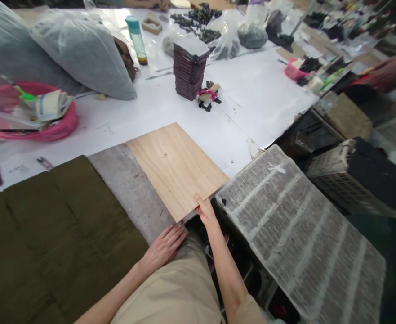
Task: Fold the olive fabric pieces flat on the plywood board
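Observation:
A thin square plywood board [179, 168] lies partly over a grey sheet [126, 184] at the near edge of the white-covered table. My right hand [204, 209] grips the board's near edge, thumb on top and the other fingers hidden beneath. My left hand [167, 243] rests flat, fingers out, on the near corner of the grey sheet, just below the board's corner. Left of the grey sheet spreads a dark olive cloth [49, 234].
A stack of dark maroon pieces [189, 74] stands beyond the board. At left are a pink basket [71, 123], small snips [45, 163] and large stuffed bags [83, 49]. A bottle [137, 40] stands farther back. A grey striped surface [299, 234] lies at right.

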`<state>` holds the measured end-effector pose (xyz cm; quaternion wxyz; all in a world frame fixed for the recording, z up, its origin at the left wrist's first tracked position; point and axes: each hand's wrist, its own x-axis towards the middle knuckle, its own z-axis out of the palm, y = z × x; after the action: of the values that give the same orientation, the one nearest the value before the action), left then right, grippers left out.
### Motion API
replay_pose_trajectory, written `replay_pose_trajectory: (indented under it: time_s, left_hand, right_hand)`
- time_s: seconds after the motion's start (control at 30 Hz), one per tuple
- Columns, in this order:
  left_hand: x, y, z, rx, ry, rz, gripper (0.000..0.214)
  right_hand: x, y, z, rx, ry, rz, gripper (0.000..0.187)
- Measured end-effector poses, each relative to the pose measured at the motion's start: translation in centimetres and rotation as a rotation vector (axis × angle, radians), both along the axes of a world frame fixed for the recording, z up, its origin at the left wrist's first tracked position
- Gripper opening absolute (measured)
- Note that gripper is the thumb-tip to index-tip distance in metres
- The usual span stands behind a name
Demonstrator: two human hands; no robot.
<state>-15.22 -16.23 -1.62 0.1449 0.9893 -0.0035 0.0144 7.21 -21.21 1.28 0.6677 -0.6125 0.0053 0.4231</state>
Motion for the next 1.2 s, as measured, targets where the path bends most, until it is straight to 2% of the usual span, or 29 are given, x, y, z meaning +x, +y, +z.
replay_pose_trajectory:
  time_s: [0.13, 0.23, 0.4, 0.53, 0.7, 0.77, 0.83, 0.9, 1.0, 1.1, 1.2]
  left_hand:
    - [3.2, -0.8, 0.3, -0.01, 0.085, 0.086, 0.05]
    - [4.1, -1.3, 0.5, -0.06, 0.124, 0.151, 0.043]
    - [3.3, -2.2, 0.5, -0.114, 0.094, 0.086, 0.021]
    - [2.4, -2.8, 0.3, -0.109, 0.039, 0.054, 0.015]
    - [2.0, -2.7, 0.3, -0.154, 0.026, 0.067, 0.022]
    - [2.0, -2.4, 0.4, -0.173, 0.025, 0.078, 0.027]
    - [1.9, -2.0, 0.5, -0.178, 0.022, 0.085, 0.029]
    - [1.9, -1.8, 0.5, -0.171, 0.009, 0.079, 0.031]
    - [1.7, -1.7, 0.3, -0.15, -0.029, 0.071, 0.031]
    - [1.7, -1.7, 0.1, -0.136, -0.072, 0.065, 0.03]
    - [1.7, -1.7, 0.2, -0.131, -0.089, 0.046, 0.03]
  right_hand:
    - [-0.6, 1.0, 0.1, 0.079, 0.05, 0.062, 0.035]
    - [-0.9, 0.4, 0.1, 0.14, 0.096, 0.066, 0.04]
    - [-0.9, -2.4, 0.1, 0.147, 0.141, -0.013, 0.043]
    - [-1.0, -2.6, 0.7, 0.153, 0.136, -0.073, 0.04]
    - [0.7, -1.6, 1.9, 0.19, 0.012, -0.236, 0.037]
    - [1.6, -2.9, 2.3, 0.19, -0.028, -0.307, 0.034]
    - [2.0, -5.3, 2.4, 0.186, -0.049, -0.365, 0.032]
    - [1.7, -8.1, 2.1, 0.182, -0.059, -0.418, 0.032]
    - [0.3, -11.2, 0.5, 0.168, -0.057, -0.479, 0.034]
    - [-1.3, -12.3, -1.7, 0.147, -0.031, -0.506, 0.033]
    - [-2.4, -11.8, -3.7, 0.143, 0.005, -0.492, 0.033]
